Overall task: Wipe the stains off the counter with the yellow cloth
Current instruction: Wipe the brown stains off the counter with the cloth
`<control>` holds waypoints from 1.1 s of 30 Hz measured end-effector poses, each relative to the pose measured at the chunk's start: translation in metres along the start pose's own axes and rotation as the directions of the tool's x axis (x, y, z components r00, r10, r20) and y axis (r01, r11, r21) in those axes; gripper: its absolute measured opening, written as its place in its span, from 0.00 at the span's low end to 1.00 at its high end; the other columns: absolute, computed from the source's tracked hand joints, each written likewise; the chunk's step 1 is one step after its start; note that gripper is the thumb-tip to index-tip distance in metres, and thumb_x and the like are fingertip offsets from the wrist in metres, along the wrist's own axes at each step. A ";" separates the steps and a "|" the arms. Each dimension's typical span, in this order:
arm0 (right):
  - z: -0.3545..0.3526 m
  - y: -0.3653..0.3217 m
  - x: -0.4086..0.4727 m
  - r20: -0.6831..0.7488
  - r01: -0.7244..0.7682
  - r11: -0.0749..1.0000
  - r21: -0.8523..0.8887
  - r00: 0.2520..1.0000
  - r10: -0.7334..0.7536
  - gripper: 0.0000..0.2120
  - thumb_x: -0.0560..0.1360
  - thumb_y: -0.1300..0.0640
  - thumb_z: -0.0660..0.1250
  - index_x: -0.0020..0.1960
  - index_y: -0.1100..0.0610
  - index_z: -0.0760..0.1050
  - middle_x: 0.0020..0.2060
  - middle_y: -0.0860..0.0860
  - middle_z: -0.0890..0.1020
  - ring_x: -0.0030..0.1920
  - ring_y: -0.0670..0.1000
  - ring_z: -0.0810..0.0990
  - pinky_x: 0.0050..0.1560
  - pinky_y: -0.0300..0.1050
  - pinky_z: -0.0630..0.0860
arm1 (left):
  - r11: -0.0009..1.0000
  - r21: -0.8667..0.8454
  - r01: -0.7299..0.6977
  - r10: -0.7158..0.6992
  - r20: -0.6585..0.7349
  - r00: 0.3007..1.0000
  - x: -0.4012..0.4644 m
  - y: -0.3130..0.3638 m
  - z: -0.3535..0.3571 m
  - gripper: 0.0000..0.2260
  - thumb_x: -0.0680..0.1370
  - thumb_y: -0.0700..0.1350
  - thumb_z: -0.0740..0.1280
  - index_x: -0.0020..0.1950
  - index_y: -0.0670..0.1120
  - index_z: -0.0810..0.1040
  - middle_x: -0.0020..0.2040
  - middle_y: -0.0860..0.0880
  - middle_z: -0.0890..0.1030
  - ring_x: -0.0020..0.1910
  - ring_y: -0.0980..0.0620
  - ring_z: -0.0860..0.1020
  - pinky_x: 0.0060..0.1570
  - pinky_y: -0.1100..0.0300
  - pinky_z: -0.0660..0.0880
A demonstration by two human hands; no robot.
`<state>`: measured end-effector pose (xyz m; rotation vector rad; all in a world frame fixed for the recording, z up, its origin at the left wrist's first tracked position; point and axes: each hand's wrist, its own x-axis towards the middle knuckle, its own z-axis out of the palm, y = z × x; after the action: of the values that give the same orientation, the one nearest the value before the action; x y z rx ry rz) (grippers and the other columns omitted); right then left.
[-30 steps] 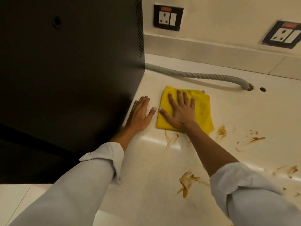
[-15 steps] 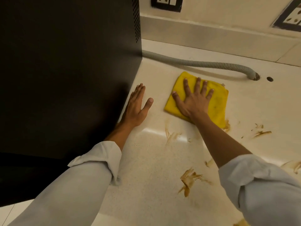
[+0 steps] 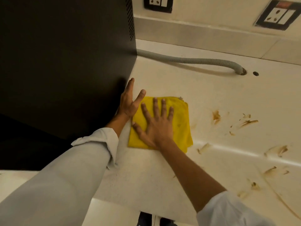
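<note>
A folded yellow cloth [image 3: 180, 121] lies flat on the cream counter [image 3: 203, 95]. My right hand [image 3: 156, 126] presses down on the cloth with its fingers spread. My left hand [image 3: 130, 101] rests flat on the counter beside the black appliance, fingers apart, its thumb touching the cloth's left edge. Brown stains [image 3: 216, 116] mark the counter to the right of the cloth, with more smears [image 3: 276, 150] toward the front right.
A large black appliance [image 3: 65, 62] fills the left side. A grey ribbed hose [image 3: 187, 60] runs along the back to a hole [image 3: 241, 72] in the counter. Two wall sockets [image 3: 276, 14] sit above the backsplash. The counter's front edge is near the bottom.
My right hand has slid the cloth toward me and to the left, next to my left hand. The streaks in front of the cloth are no longer visible.
</note>
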<state>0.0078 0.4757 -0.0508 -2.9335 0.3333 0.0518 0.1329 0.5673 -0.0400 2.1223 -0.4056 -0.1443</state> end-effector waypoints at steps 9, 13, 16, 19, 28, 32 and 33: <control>-0.008 0.060 -0.082 -0.020 -0.099 0.995 0.019 0.995 0.099 0.36 0.76 0.27 0.42 0.79 0.41 0.45 0.80 0.53 0.47 0.79 0.61 0.38 0.74 0.69 0.37 | 0.984 0.178 -0.020 -0.011 0.173 0.985 -0.010 -0.001 -0.003 0.36 0.76 0.64 0.52 0.79 0.50 0.46 0.80 0.49 0.49 0.79 0.50 0.49 0.77 0.50 0.48; -0.010 0.092 -0.044 -0.066 -0.187 0.982 -0.005 0.980 0.186 0.33 0.77 0.31 0.41 0.79 0.41 0.47 0.80 0.54 0.50 0.79 0.62 0.42 0.74 0.70 0.40 | 0.972 0.211 -0.108 0.068 0.190 0.980 -0.031 0.002 0.004 0.35 0.77 0.64 0.50 0.79 0.48 0.47 0.80 0.49 0.50 0.79 0.53 0.48 0.78 0.52 0.45; -0.012 0.107 -0.001 -0.076 -0.212 0.977 0.001 0.974 0.211 0.32 0.78 0.32 0.42 0.79 0.42 0.49 0.80 0.56 0.51 0.79 0.63 0.44 0.74 0.71 0.40 | 0.969 0.199 -0.148 0.108 0.202 0.974 -0.050 -0.001 0.009 0.36 0.75 0.65 0.47 0.78 0.48 0.49 0.80 0.50 0.52 0.79 0.54 0.49 0.77 0.54 0.44; -0.013 0.090 0.033 -0.072 -0.216 0.976 0.012 0.974 0.216 0.34 0.77 0.32 0.42 0.79 0.44 0.49 0.80 0.57 0.50 0.78 0.65 0.44 0.73 0.72 0.40 | 0.975 0.165 -0.146 0.116 0.177 0.977 -0.069 0.000 0.011 0.33 0.77 0.64 0.48 0.78 0.48 0.51 0.80 0.50 0.54 0.78 0.55 0.51 0.77 0.54 0.45; 0.011 -0.002 -0.017 -0.027 0.068 0.997 -0.035 0.997 -0.069 0.34 0.77 0.32 0.43 0.80 0.45 0.46 0.80 0.58 0.49 0.79 0.64 0.41 0.73 0.70 0.39 | 0.974 0.149 -0.173 0.161 0.089 0.983 -0.094 0.005 -0.002 0.31 0.77 0.61 0.54 0.75 0.45 0.62 0.76 0.47 0.64 0.76 0.52 0.61 0.75 0.53 0.59; 0.011 -0.001 -0.055 -0.021 0.106 0.994 -0.012 0.994 -0.106 0.37 0.75 0.30 0.44 0.80 0.44 0.46 0.80 0.57 0.47 0.78 0.63 0.39 0.73 0.69 0.36 | 0.968 0.176 -0.178 0.164 0.093 0.982 -0.111 0.007 0.003 0.32 0.76 0.62 0.53 0.75 0.45 0.63 0.77 0.47 0.63 0.77 0.52 0.59 0.76 0.50 0.56; 0.010 0.000 -0.065 -0.015 0.116 0.993 -0.008 0.993 -0.116 0.39 0.74 0.28 0.44 0.80 0.44 0.46 0.80 0.57 0.46 0.78 0.63 0.38 0.73 0.69 0.36 | 0.961 0.207 -0.182 0.163 0.108 0.981 -0.116 0.007 0.005 0.33 0.76 0.64 0.52 0.75 0.45 0.63 0.77 0.47 0.62 0.77 0.52 0.57 0.77 0.49 0.54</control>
<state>-0.0561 0.4914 -0.0572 -2.9554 0.1648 0.0139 0.0206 0.5991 -0.0429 2.2867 -0.6850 -0.0987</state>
